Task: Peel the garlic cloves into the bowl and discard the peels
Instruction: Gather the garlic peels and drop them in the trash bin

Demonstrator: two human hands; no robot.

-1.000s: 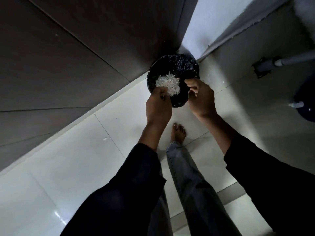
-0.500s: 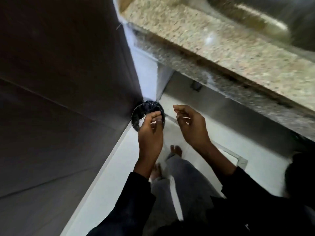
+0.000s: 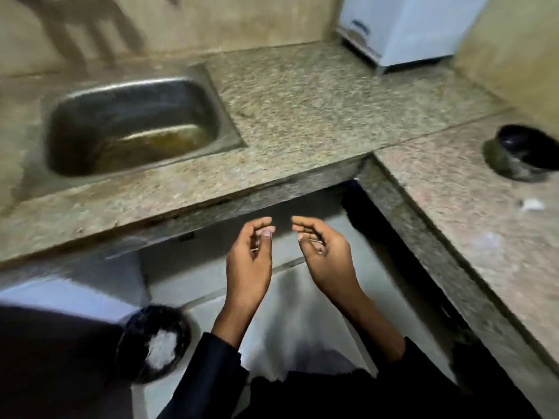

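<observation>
At the far left, a rectangular stainless-steel sink (image 3: pixel 133 125) is sunk into a speckled beige granite counter (image 3: pixel 302 110), its basin dull and stained brownish along the bottom. Below it, on the pale tiled floor (image 3: pixel 317 297), stands a small round bin lined with a black plastic bag (image 3: pixel 133 334), tucked beside a dark cabinet panel (image 3: pixel 54 358). A heap of white papery garlic peels (image 3: pixel 161 347) lies inside the bin.

In the middle, both bare hands are raised in front of the counter's edge, apart from each other and touching nothing. The left hand (image 3: pixel 249 258) has its fingers loosely curled toward the thumb, with nothing held between them. The right hand (image 3: pixel 323 255) mirrors it, fingers relaxed and bent inward; thin pale flecks show against its palm, too small to identify. Both wrists come out of dark sleeves (image 3: pixel 211 370).

At the upper right, a white boxy appliance (image 3: pixel 405 28) stands in the corner of the counter. Farther right, on the side run of counter, sits a small dark glossy round bowl (image 3: pixel 520 152); its contents cannot be made out. Nearer along that counter lies a small white scrap (image 3: pixel 533 204), well apart from the bowl.
</observation>
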